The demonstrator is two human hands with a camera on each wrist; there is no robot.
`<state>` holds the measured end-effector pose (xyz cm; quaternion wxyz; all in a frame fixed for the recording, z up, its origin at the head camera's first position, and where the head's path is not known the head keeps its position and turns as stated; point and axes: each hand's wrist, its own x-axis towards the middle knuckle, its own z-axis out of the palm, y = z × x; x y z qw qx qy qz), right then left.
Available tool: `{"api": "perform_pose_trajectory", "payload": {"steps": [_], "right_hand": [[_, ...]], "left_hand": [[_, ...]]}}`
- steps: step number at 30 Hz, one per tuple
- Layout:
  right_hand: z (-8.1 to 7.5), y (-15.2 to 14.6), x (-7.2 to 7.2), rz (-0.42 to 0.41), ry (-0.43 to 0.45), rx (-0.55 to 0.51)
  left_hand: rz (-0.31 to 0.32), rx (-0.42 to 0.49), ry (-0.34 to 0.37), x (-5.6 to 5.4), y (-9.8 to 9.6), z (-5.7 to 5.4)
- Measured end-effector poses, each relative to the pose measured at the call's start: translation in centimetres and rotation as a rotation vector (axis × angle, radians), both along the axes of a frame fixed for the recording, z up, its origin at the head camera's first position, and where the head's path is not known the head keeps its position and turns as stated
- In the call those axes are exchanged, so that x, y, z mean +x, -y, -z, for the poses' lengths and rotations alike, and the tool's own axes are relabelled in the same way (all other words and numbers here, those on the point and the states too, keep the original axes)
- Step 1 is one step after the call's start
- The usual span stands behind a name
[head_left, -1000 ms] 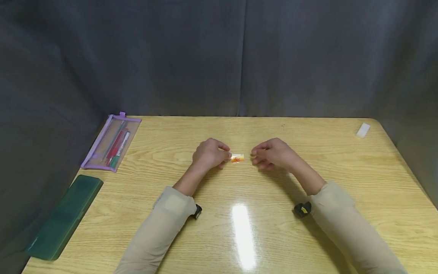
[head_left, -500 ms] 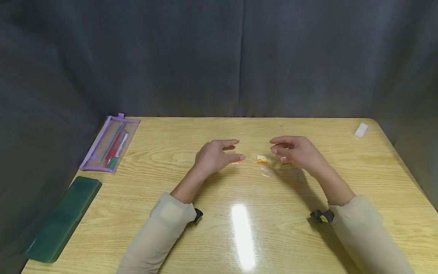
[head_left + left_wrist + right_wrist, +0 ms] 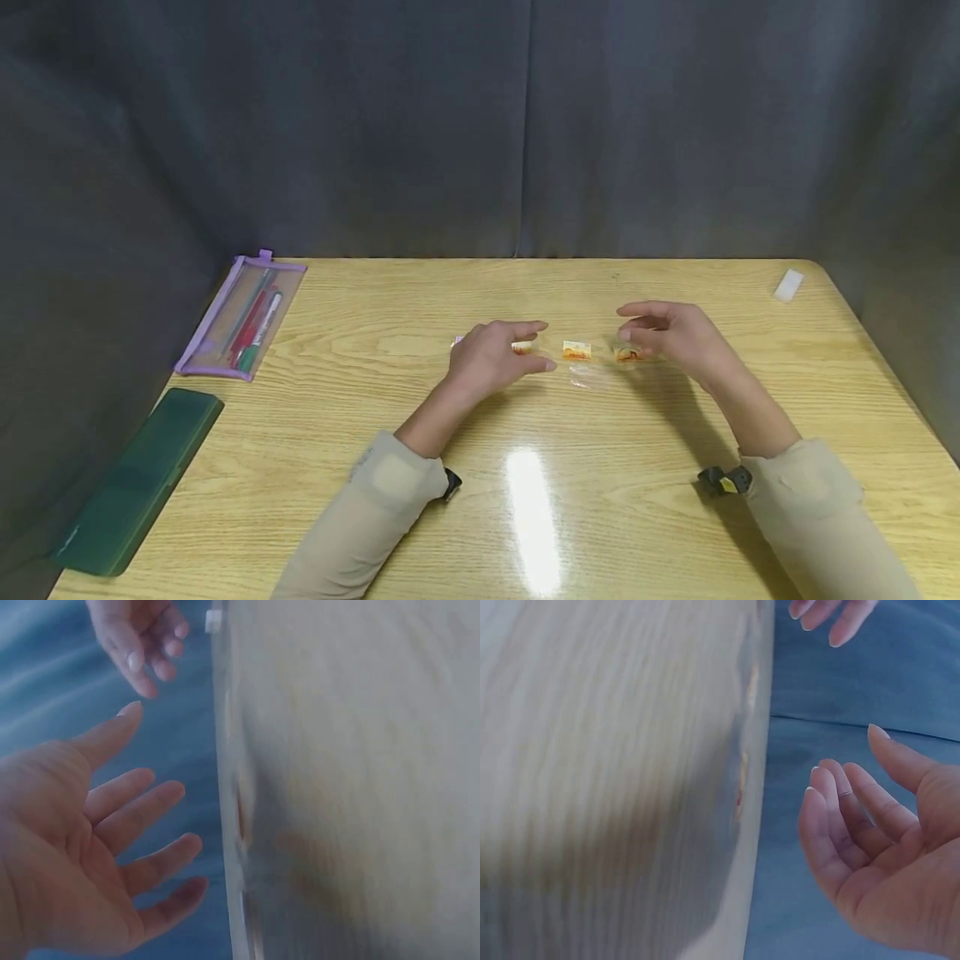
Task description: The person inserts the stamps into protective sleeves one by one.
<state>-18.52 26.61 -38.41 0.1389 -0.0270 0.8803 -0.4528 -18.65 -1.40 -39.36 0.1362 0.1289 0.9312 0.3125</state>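
Note:
Small flat orange-and-white packets lie in a row across the middle of the table. My left hand hovers over the left part of this row, fingers spread and nothing in them. It partly covers one packet, and a small purple-and-white edge peeks out on its far side. The middle packet, with clear film in front of it, lies between the hands. At the right, my right hand is above another packet, fingers gently bent and empty. The right wrist view shows its bare palm.
A mesh zip pouch with purple trim holding pens and markers lies at the back left. In front of it is a dark green case. A small white block sits near the back right corner. Dark curtains surround the table.
Both hands started close together around one packet. My right hand has moved right, uncovering the middle and right packets. My left hand's fingers have spread, and it has shifted slightly right and nearer.

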Motion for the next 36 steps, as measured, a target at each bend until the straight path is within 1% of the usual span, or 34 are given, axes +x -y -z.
{"api": "perform_pose_trajectory", "payload": {"steps": [3, 6, 9, 14, 17, 20, 23, 26, 28, 32, 36], "right_hand": [[0.4, 0.2, -0.4, -0.016, -0.006, 0.009], [0.9, 0.5, -1.0, -0.039, -0.012, 0.051], [1.3, 0.8, -1.4, -0.050, -0.014, 0.102], [2.0, 1.3, -1.9, -0.071, -0.002, 0.124], [2.3, 1.7, -2.2, -0.075, -0.026, 0.165], [2.5, 2.1, -2.5, -0.082, -0.066, 0.214], [2.7, 2.6, -2.8, -0.108, -0.099, 0.247], [2.8, 3.0, -3.0, -0.134, -0.107, 0.269], [2.9, 3.3, -3.0, -0.148, -0.117, 0.304], [3.0, 3.6, -3.0, -0.169, -0.129, 0.360], [2.9, 3.7, -3.0, -0.181, -0.144, 0.368]], "left_hand": [[0.031, -0.023, -0.010, 0.2, -0.8, 0.3], [0.049, -0.039, -0.021, 0.3, -1.6, 0.6], [0.054, -0.057, -0.037, 0.4, -2.3, 1.0], [0.059, -0.081, -0.049, 0.6, -3.2, 1.5], [0.070, -0.095, -0.045, 0.6, -3.7, 1.7], [0.074, -0.112, -0.034, 0.5, -4.1, 1.8], [0.076, -0.118, -0.033, 0.4, -4.4, 1.8], [0.081, -0.117, -0.031, 0.3, -4.7, 1.9], [0.086, -0.122, -0.033, 0.2, -4.8, 2.0], [0.093, -0.152, -0.051, 0.1, -5.2, 2.1], [0.092, -0.174, -0.071, 0.3, -5.4, 2.1]]}}
